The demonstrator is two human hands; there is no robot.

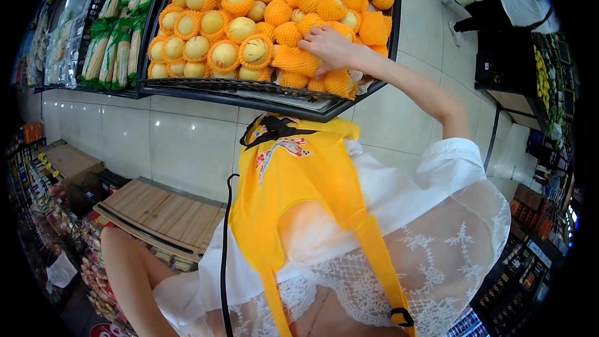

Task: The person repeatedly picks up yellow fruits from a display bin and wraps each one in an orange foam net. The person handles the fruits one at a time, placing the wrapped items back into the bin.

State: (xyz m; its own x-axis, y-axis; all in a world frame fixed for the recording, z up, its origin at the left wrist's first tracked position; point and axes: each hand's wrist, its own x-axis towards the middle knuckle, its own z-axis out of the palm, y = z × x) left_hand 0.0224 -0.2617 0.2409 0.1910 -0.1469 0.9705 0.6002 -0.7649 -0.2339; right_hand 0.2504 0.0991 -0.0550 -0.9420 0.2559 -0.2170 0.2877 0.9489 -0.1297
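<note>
My right hand (pixel 330 50) reaches over the front right part of a pile of round yellow melons in orange foam nets. Its curved fingers touch a foam net (pixel 295 62), with the thumb lower down; whether it grips that piece is unclear. Left of the hand, a netted yellow melon (pixel 256 51) shows dark marks on its skin. Some nets cover their fruit almost fully. My left hand is out of view; only the bent left arm shows at lower left. A yellow apron (pixel 299 168) with a printed picture and black cord hangs over my white lace-trimmed clothes.
The bin's black rim (pixel 234 98) runs before me. Left of it lie packed corn cobs (pixel 112 51) in green netting. A wooden platform (pixel 164 215) stands at lower left. At upper right, a person (pixel 524 7) in white holds a bagged green vegetable near a produce stand (pixel 514 103).
</note>
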